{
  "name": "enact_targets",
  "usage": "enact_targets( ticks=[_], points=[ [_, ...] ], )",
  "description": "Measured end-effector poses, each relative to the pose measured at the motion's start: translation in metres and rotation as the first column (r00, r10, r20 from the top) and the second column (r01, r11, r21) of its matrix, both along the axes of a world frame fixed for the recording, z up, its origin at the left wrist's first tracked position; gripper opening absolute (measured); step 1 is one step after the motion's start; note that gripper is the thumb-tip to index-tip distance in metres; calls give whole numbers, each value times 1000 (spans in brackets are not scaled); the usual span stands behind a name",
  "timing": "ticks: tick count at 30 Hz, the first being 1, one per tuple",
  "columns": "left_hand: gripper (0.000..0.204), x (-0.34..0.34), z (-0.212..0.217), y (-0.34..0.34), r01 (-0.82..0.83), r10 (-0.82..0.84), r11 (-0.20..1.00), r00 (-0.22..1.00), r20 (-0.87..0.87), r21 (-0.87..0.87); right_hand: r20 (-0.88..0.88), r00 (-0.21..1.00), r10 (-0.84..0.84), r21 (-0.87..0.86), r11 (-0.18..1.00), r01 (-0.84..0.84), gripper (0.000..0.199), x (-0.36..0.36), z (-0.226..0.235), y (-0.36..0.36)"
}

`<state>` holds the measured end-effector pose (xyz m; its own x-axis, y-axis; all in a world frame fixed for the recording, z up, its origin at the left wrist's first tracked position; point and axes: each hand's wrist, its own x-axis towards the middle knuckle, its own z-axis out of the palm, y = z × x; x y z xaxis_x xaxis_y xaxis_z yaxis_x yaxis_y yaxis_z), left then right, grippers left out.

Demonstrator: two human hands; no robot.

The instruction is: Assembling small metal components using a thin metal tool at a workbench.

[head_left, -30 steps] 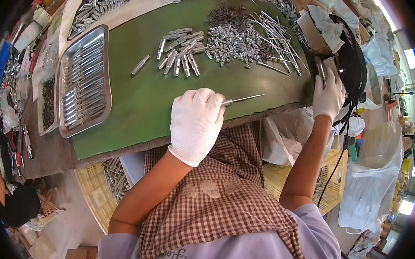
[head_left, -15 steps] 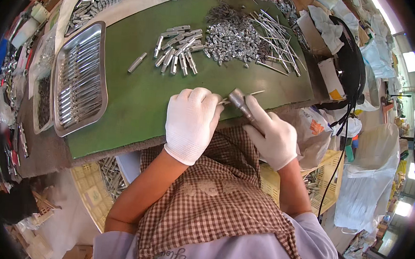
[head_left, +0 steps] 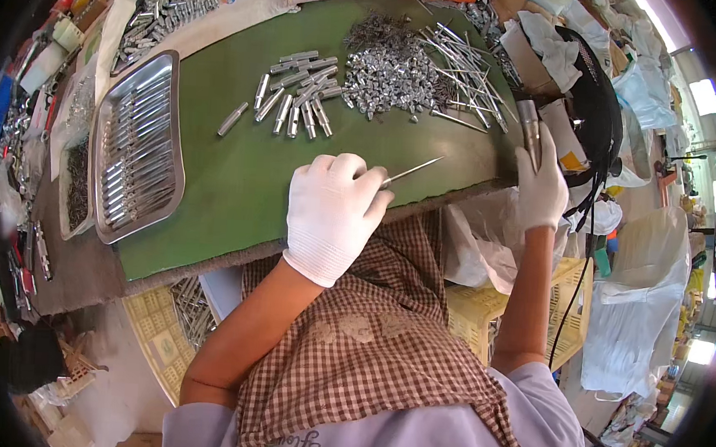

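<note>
In a white glove, my left hand is closed over the table's front edge, in front of my apron. A thin pointed metal rod sticks out of it to the right; its other end is hidden in the fingers. Farther right, my gloved right hand grips a thick grey cylindrical metal tool, its blunt end pointing away from me. The two hands are well apart. Beyond them lie a heap of small shiny metal pieces, loose long metal rods and several short metal handles.
A metal tray with rows of assembled rods stands at the left on the green table mat. One handle lies apart. A white-lined container of metal parts is at the far left. A cardboard box and black cable border the right side.
My right hand has carried the cylindrical tool away from my left hand, to the right and farther off. The left hand stays in place, and its rod now shows more plainly.
</note>
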<state>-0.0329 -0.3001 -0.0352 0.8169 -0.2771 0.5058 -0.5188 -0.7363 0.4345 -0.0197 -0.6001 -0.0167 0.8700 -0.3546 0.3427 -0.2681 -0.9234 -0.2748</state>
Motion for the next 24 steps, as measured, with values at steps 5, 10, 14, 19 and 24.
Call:
enact_targets(
  ticks=[5,10,14,19,24],
  points=[
    [12,2,7,-5,18,-18,990,1000,1,139,259,897,359,-274,918,-288,27,33,1,19],
    [17,0,13,16,14,-14,1000,1000,23,-13,5,925,379,-96,921,-377,13,42,-15,59],
    [15,10,41,117,-258,253,960,966,58,109,86,921,381,-79,924,-375,17,38,-32,50],
    [12,34,45,261,-476,473,831,877,83,287,160,914,372,38,923,-382,13,49,-34,57],
    [15,46,42,307,-366,453,855,872,-184,367,137,935,327,-93,944,-317,8,45,-26,67]
  ],
)
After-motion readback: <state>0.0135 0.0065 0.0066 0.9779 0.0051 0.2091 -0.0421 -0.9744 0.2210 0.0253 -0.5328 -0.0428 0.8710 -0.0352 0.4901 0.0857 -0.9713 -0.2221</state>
